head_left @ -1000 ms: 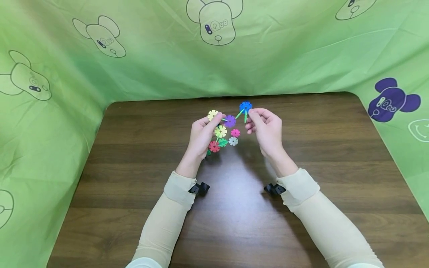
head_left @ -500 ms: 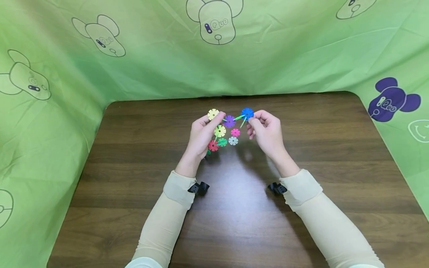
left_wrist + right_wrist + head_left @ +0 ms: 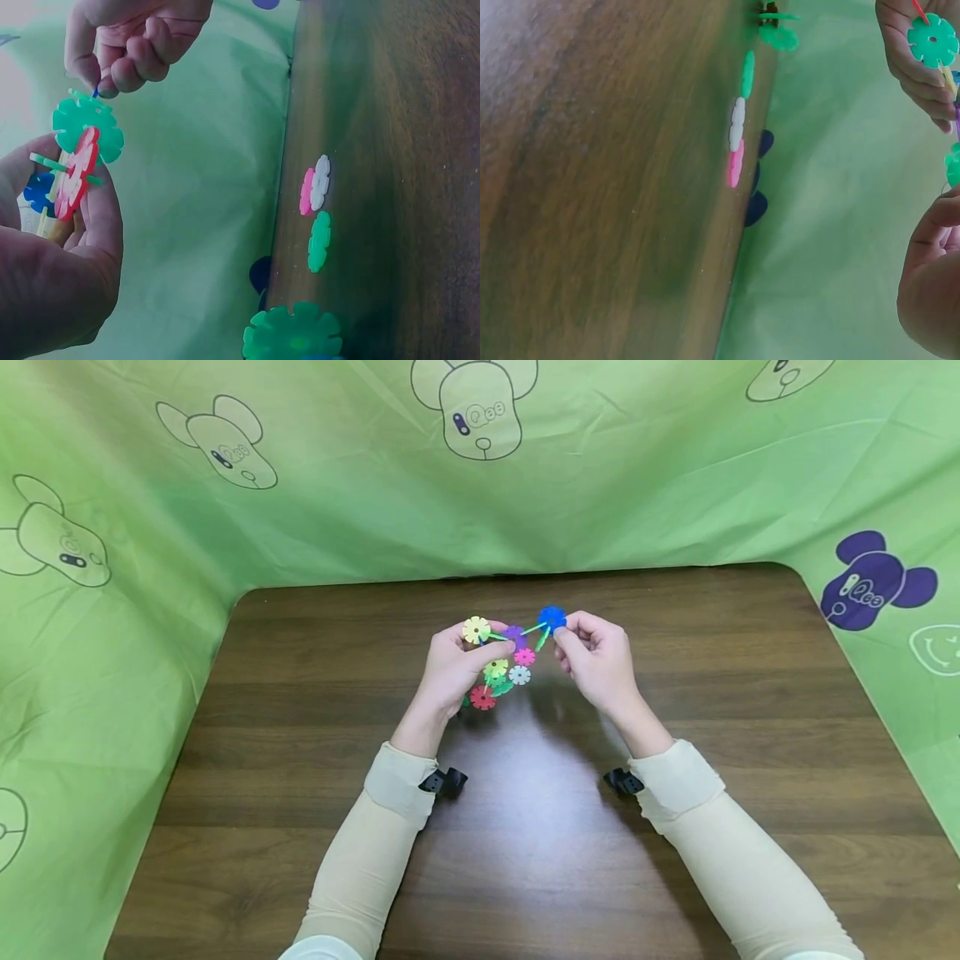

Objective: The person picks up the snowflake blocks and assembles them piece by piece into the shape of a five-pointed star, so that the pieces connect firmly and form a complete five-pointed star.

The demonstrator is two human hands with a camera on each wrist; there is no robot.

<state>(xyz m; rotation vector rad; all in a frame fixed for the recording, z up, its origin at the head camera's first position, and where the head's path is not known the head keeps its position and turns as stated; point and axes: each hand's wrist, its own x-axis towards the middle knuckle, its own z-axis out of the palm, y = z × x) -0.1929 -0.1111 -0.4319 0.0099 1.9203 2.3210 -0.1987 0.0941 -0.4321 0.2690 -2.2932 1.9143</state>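
A chain of notched, flower-shaped plastic discs is held up over the table between both hands. My left hand (image 3: 450, 668) holds it, thumb on the purple disc (image 3: 513, 633). A yellow disc (image 3: 476, 629), a second yellow disc (image 3: 496, 667) and a red disc (image 3: 483, 697) belong to that cluster, joined by green discs seen edge-on. My right hand (image 3: 597, 662) pinches the blue disc (image 3: 552, 617) at the chain's right end. In the left wrist view, a green disc (image 3: 86, 124) and the red one stand near the left fingers; the hand hides parts of the build.
On the wooden table (image 3: 300, 735) lie a loose pink disc (image 3: 307, 191), a white disc (image 3: 320, 182) and a green disc (image 3: 319, 241). A larger green piece (image 3: 292, 334) stands close by. Green printed cloth (image 3: 337, 502) hangs behind the table and along its sides.
My right hand and the blue disc have come down slightly. My left thumb has shifted down onto the purple disc, and the cluster has tilted, its red disc now a little lower.
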